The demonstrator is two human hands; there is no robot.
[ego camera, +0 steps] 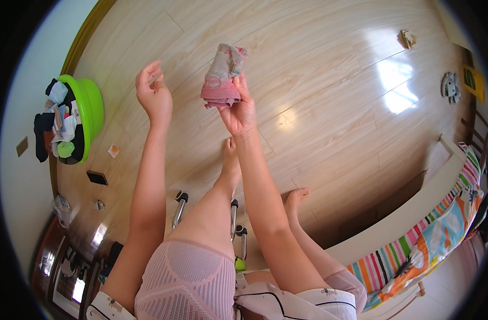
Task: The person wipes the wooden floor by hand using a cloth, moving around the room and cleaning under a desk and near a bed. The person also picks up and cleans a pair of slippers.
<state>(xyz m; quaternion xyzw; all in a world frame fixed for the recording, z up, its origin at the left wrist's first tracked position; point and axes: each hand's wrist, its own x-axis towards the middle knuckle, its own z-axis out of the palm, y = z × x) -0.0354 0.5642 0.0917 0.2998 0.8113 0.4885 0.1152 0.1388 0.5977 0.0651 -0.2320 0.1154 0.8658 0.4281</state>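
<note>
My right hand (242,114) holds up a folded pink-and-grey fabric bundle (223,76), its thumb and fingers gripping the lower right side. The bundle has a pink band at the lower end and a worn-looking grey pattern above; whether it is a rolled sock cannot be told. Off to its left, my left hand (154,96) is raised and empty, with fingers slightly curled and apart. Further left, a bright green plastic basin (93,112) is heaped with dark, white and coloured socks and clothing (62,124), some hanging over the far rim.
A phone (97,178) and a small card (113,150) lie on the wood-look floor. Chair casters (181,197) stand beside my legs. At right is a bed frame (392,216) with a striped, patterned cover (436,240). Slippers (451,88) and a tan item (408,39) lie farther off.
</note>
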